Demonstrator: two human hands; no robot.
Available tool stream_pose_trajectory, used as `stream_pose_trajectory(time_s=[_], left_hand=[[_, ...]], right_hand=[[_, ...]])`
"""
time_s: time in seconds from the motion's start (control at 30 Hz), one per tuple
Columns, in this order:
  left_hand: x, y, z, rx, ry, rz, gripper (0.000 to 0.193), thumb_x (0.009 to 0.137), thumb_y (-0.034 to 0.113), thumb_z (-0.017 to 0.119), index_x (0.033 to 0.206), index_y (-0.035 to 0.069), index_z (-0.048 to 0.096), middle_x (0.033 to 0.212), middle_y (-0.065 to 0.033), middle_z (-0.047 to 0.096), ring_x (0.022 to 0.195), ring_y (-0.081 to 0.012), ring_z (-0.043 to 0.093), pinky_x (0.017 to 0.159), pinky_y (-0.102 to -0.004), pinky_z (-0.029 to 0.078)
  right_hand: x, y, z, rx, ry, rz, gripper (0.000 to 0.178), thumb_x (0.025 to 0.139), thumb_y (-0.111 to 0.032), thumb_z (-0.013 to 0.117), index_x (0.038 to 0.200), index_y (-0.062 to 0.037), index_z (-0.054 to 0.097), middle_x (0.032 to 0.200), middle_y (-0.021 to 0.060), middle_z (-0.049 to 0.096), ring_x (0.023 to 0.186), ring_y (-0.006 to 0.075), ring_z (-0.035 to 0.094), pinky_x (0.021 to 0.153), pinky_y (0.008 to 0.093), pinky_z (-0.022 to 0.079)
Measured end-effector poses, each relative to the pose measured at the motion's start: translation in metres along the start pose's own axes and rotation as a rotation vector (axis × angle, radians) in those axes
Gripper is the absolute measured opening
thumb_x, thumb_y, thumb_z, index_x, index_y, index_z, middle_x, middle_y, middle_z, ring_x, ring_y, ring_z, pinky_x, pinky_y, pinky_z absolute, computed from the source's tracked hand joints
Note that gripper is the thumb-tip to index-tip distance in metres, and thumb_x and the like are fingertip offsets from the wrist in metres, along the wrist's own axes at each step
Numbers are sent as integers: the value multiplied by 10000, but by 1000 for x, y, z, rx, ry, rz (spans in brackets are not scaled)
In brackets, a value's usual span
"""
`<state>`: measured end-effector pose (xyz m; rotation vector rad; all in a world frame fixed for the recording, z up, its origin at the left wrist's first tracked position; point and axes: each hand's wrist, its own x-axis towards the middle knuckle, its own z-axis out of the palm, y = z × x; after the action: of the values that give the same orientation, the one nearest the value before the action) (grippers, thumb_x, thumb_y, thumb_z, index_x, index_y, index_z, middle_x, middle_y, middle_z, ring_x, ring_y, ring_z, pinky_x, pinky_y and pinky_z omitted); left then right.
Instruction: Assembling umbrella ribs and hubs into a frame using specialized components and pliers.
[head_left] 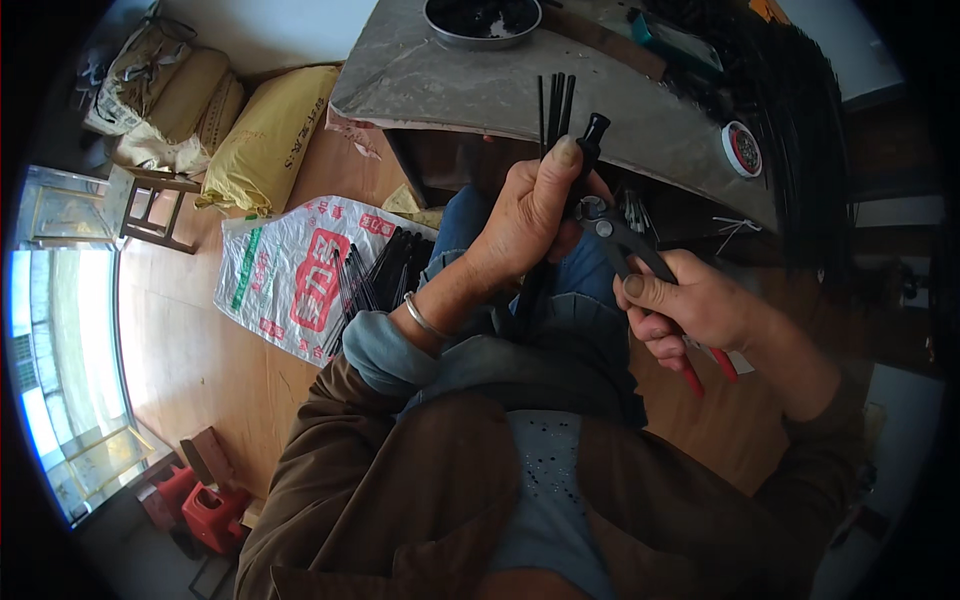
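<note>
Wrapped round several thin black rods point(556, 112) and a thicker black rod with a flared, knobbed end point(593, 133) is my left hand point(530, 210); its thumb points up along them. The lower parts of the rods are hidden by that hand and my lap. My right hand point(695, 305) is closed on a pair of pincers point(632, 245) with a dark metal head and red handle ends. The head of the pincers lies right beside my left fingers, near the thicker rod. Whether the jaws bite on anything is too small to tell.
Ahead is a grey table point(400, 75) bearing a metal bowl point(483, 40) of dark material and a round tin point(741, 149). Long black strands point(800, 130) hang at its right. On the floor lie a white printed sack point(290, 275) under black rods point(385, 275), a yellow sack point(275, 130) and a wooden stool point(155, 205).
</note>
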<state>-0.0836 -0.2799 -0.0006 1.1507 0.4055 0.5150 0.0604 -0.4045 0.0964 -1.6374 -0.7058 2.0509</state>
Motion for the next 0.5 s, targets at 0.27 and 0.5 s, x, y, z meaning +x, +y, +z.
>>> stream_pose_trajectory(time_s=[0.27, 0.5], left_hand=[[8, -6, 0, -46, 91, -1, 678, 949, 633, 298, 839, 21, 569, 467, 9, 382, 374, -95, 364, 372, -247, 293], [14, -8, -2, -107, 14, -20, 684, 952, 627, 296, 827, 14, 572, 481, 6, 394, 390, -96, 385, 382, -246, 314]], right_hand=[[16, 2, -4, 37, 8, -5, 291, 994, -282, 461, 791, -76, 428, 559, -41, 395, 422, 64, 380, 409, 255, 413], [6, -2, -27, -181, -18, -18, 300, 974, -269, 493, 1029, 25, 522, 699, 109, 637, 560, 187, 649, 531, 313, 566]])
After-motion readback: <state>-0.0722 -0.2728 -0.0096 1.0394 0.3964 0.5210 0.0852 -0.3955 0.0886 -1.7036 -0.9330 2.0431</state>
